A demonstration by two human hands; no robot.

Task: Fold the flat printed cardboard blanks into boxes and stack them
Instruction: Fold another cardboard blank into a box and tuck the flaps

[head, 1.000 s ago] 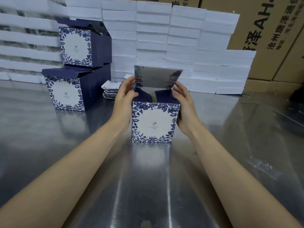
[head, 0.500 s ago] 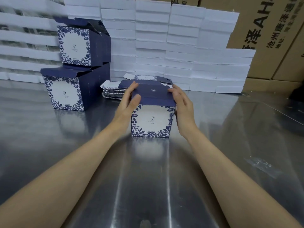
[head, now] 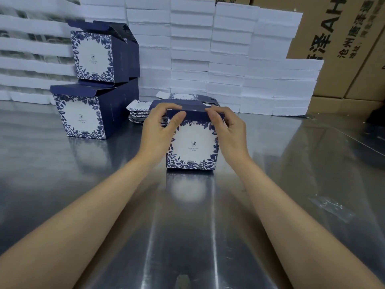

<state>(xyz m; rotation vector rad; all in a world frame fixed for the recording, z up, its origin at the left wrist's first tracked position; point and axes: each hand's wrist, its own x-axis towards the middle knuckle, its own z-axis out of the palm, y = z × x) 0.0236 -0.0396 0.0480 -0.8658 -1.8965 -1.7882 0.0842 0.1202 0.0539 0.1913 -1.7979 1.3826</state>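
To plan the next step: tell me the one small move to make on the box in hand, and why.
Probably press the lid down at its front edge so that it tucks in. It lies flat over the box, and the left hand and right hand both pinch that edge near its corners.

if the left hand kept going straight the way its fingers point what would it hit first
The left hand grips the box lid; beyond it, probably the pile of flat blanks just behind, before the white foam blocks. Depth is unclear.
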